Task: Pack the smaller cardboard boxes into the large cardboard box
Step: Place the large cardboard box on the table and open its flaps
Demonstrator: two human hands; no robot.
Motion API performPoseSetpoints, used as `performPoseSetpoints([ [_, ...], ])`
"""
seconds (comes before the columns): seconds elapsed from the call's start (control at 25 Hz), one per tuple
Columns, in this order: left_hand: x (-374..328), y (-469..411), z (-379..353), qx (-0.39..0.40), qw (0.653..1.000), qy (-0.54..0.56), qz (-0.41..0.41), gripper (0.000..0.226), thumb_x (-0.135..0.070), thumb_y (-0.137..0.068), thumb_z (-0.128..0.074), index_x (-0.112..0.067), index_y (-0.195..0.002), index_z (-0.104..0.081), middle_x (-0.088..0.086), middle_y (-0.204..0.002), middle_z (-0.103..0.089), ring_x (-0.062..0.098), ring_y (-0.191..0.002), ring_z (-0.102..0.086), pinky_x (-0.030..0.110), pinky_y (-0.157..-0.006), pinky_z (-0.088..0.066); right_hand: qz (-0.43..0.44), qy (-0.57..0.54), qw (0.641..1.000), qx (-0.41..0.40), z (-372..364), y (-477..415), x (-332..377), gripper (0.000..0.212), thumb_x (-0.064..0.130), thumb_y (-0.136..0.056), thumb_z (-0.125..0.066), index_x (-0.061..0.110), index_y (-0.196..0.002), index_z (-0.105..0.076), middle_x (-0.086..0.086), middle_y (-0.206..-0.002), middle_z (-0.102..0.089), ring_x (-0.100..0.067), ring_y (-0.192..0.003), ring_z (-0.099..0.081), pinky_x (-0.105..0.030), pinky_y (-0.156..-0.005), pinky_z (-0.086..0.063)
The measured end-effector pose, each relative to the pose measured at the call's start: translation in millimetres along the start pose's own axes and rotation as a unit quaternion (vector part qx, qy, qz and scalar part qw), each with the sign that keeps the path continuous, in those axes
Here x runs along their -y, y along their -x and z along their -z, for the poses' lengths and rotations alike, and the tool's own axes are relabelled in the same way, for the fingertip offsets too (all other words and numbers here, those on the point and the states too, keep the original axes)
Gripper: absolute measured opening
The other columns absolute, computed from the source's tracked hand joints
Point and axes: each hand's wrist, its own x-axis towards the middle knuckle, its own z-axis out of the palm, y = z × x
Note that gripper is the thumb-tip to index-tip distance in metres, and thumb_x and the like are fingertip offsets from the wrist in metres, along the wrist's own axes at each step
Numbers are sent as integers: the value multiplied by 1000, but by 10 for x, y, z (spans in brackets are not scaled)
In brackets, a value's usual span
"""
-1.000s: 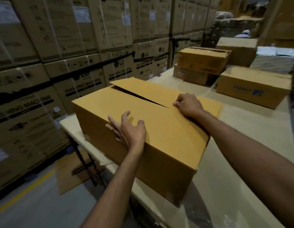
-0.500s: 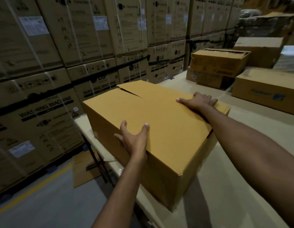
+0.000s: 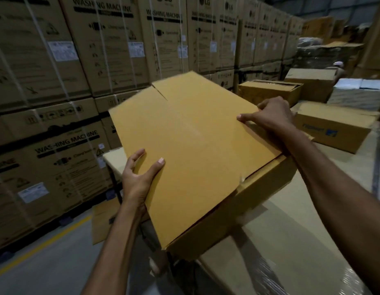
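The large plain cardboard box (image 3: 195,150) is tipped toward me, its closed flap face turned up and its near corner hanging past the table edge. My left hand (image 3: 138,179) grips its left edge, thumb on the face and fingers wrapped behind. My right hand (image 3: 269,117) holds the far right edge, thumb on top. Smaller cardboard boxes sit farther back on the table: one with a blue logo (image 3: 333,126), one with loose flaps (image 3: 267,91), and another behind it (image 3: 312,81).
The table (image 3: 291,231) has a pale top covered in clear film. A wall of strapped washing-machine cartons (image 3: 78,60) fills the left. A white wrapped package (image 3: 359,94) sits far right. The grey floor (image 3: 46,269) has a yellow line and a flat cardboard sheet (image 3: 104,222).
The large box has been tilted up and pulled toward me off its flat rest. My left hand slid to its left edge and my right hand to the far right edge.
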Motion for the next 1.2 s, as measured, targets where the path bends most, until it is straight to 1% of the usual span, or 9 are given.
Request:
performPoseSetpoints([
  [0.08,-119,239,187,13,999,9,-48,65,-49,-64,-93,-48,-122,-65,-16,-132,-52,18,-121,-57,50,-97,-55,2,-28,999,19,310,464,-17,105,88,-58,-70,21,-137,-58,-8,-138,-51,-28,-124,-50,-53,-100,-47],
  [0.16,-261,480,319,16,996,4,-92,59,-42,-65,-92,-41,-119,-68,-15,-132,-56,10,-119,-58,48,-99,-55,-18,-87,995,38,434,906,-148,103,81,-66,-74,21,-145,-48,-5,-140,-41,-27,-124,-48,-47,-96,-49],
  [0.28,-427,903,451,26,991,-19,-129,43,-39,-67,-93,-36,-105,-73,-4,-142,-55,10,-123,-58,47,-98,-55,-32,-148,986,-67,505,1521,-348,91,77,-71,-74,20,-139,-52,0,-129,-42,-17,-111,-50,-37,-85,-50],
  [0.4,-570,1323,531,25,987,-22,-154,30,-29,-70,-90,-26,-92,-70,-8,-128,-62,-3,-109,-61,35,-84,-57,-27,-179,976,-120,611,1811,-504,83,74,-73,-74,18,-132,-58,-2,-130,-46,-13,-108,-50,-39,-88,-54],
  [0.56,-660,1815,452,-19,981,-52,-188,30,-30,-72,-89,-20,-81,-63,13,-128,-61,25,-117,-60,29,-76,-52,9,-231,964,-130,816,1940,-766,78,70,-75,-77,19,-131,-59,-1,-124,-46,-10,-103,-49,-31,-82,-49],
  [0.64,-715,2082,286,-42,979,-62,-191,30,-30,-73,-89,-20,-78,-61,18,-129,-60,28,-121,-58,29,-78,-50,34,-251,959,-126,943,1905,-960,78,69,-76,-77,19,-133,-58,0,-126,-45,-10,-105,-48,-29,-81,-47],
  [0.8,-870,2719,-250,-112,971,-83,-192,29,-33,-72,-89,-23,-79,-63,10,-128,-61,16,-120,-58,32,-87,-49,65,-275,958,-55,1294,1591,-1415,82,74,-74,-74,20,-134,-55,0,-131,-44,-12,-108,-50,-32,-83,-49],
  [0.92,-968,3122,-695,-133,973,-105,-158,28,-35,-73,-89,-23,-79,-65,5,-118,-66,5,-107,-61,25,-80,-46,50,-229,972,7,1565,1340,-1745,88,77,-73,-72,19,-136,-52,-3,-137,-42,-15,-109,-52,-38,-86,-51],
  [1.2,-1062,3834,-1511,-105,991,-78,1,25,-32,-80,-84,-16,-87,-66,-6,-99,-67,13,-83,-64,23,-56,-49,35,-99,981,162,2088,1131,-2486,95,72,-77,-74,9,-143,-45,-14,-147,-33,-37,-124,-52,-45,-86,-50],
])
